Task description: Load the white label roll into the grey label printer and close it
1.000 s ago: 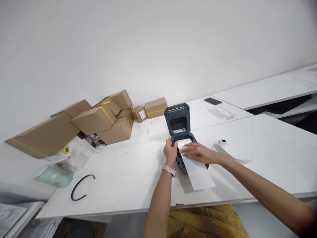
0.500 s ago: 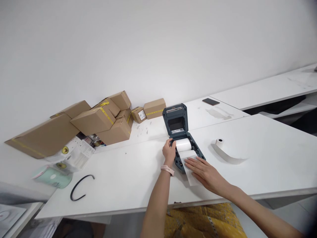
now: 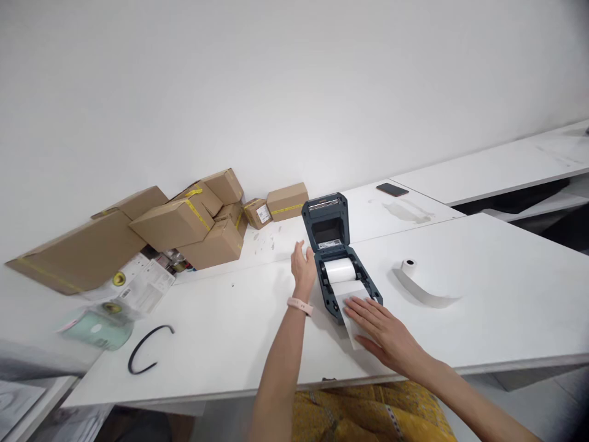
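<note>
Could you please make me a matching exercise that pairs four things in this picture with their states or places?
Things:
1. Dark grey plastic printer
2. Thick white paper roll
3. Thin black rectangular phone
4. The person's right hand

States or places:
A. Lying flat, toward the white wall
B. Resting on a white paper strip
C. Standing with its lid raised
D. Sitting inside the printer's base

Right pairs: 1-C, 2-D, 3-A, 4-B

Bright, soft shadows, darkened right corners
</note>
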Available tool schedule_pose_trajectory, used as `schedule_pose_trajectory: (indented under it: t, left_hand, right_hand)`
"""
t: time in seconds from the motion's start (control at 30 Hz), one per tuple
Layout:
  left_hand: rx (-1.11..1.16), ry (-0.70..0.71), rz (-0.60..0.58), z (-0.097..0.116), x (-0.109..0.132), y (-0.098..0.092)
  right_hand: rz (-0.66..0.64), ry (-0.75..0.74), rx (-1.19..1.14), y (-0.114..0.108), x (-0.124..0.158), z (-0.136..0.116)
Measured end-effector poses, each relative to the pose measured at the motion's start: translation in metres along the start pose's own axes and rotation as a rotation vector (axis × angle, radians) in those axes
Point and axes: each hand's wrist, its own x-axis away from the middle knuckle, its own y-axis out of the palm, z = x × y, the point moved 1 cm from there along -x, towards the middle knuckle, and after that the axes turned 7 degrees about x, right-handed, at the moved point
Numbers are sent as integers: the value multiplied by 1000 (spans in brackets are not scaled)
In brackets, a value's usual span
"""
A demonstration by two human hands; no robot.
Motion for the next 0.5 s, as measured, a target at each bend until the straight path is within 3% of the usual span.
schedule_pose_trajectory:
  t: [0.17,0.27,0.5]
  left_hand:
    - [-65,298,-13,58,-53,-16]
    - [-114,369,-79,82,-74,-13]
    - [-201,355,-247,91,-99,6]
  right_hand:
    - [-53,-7,61,-1,19,-13]
    - [-51,2,106,2,27,-15]
    - [132,-10,82,8,33,-8]
